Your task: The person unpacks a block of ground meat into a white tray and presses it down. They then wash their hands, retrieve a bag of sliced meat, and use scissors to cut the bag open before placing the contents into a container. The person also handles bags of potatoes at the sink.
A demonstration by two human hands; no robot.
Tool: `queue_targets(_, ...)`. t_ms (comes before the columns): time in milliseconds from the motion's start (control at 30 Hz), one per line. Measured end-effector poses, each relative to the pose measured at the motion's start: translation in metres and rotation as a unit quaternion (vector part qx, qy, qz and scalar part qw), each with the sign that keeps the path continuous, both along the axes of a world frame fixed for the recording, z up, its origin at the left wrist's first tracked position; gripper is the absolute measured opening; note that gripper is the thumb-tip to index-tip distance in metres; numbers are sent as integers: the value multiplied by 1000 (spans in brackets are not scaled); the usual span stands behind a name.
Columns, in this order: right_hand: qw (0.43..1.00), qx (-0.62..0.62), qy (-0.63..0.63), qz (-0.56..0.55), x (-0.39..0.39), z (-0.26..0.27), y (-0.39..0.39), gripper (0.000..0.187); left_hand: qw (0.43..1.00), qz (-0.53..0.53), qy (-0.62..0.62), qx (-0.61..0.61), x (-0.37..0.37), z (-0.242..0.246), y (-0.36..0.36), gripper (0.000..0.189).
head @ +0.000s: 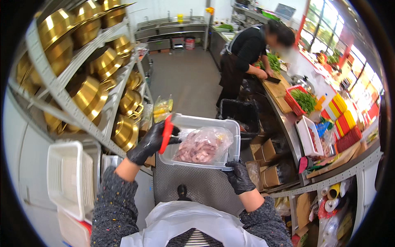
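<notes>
A clear plastic tub (236, 132) is held out in front of me, over the floor. Inside it lies a clear plastic bag (220, 136) of pinkish raw pieces that look like meat or seafood (197, 148). My right hand (240, 177), in a black glove, grips the tub's near right corner. At the left end, my black-gloved left hand (151, 143) is closed around a red plastic handle (167, 134). I cannot tell whether that handle belongs to the tub or to a separate tool. The left fingertips reach over the tub's left side.
Brass-coloured pots (89, 95) fill the metal rack (64, 74) at left, above stacked white baskets (66, 176). To the right, a person (247, 52) holds a cleaver (273, 80) over a cutting board (277, 92). A black bin (240, 108) and cardboard boxes (265, 151) stand below the counter.
</notes>
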State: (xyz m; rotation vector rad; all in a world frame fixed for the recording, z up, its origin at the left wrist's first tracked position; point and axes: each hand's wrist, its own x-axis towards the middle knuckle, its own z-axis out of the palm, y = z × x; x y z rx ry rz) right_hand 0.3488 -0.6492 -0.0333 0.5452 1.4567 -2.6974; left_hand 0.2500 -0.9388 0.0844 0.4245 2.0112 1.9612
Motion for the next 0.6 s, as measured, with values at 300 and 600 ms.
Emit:
queue_targets(300,977,-57,-18,-207,-59,8,8,46,911,-40,358,-200,-103,-98,91,28)
queue_targets(600,951,-95,-39,-292,-78,-45,36,46,941,-316,-79,-96,-190,-109,151,19)
